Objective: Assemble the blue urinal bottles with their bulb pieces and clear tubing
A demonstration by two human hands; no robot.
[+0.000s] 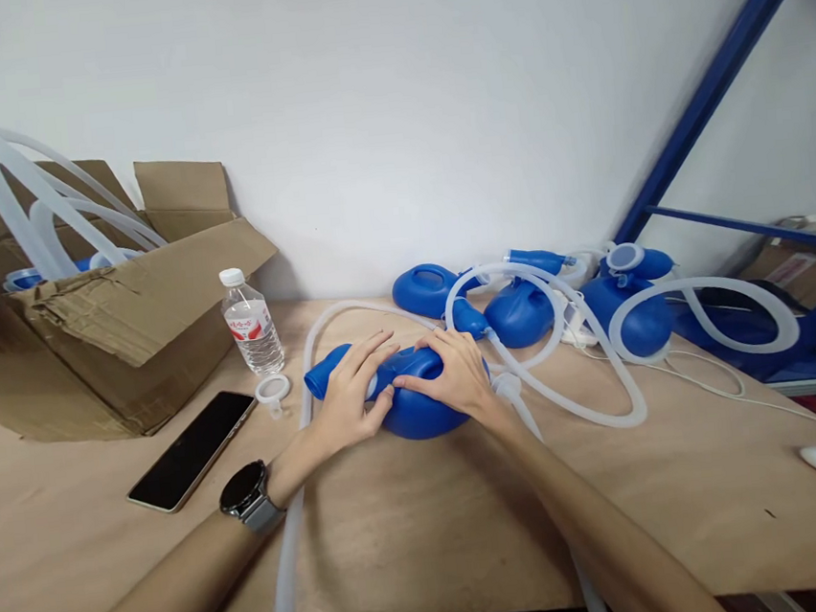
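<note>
Both my hands rest on a blue plastic flask-shaped container (423, 418) lying on its side on the plywood table (432, 554). Its narrow neck (326, 372) points left, past my left hand (350, 393), whose fingers curl over the body. My right hand (454, 374) grips the top from the right, and its fingertips come close to my left hand. Much of the container is hidden under my hands. A translucent white hose (287, 568) runs up from the table's front edge, passes behind the neck, and curves right along the container's far side.
An open cardboard box (106, 316) holds coiled hoses at the left. A water bottle (251, 323), a white ring (273, 389) and a black phone (191, 452) lie nearby. Several blue containers (520, 312) and looped hoses lie at the back right, beside a blue metal frame (715, 84).
</note>
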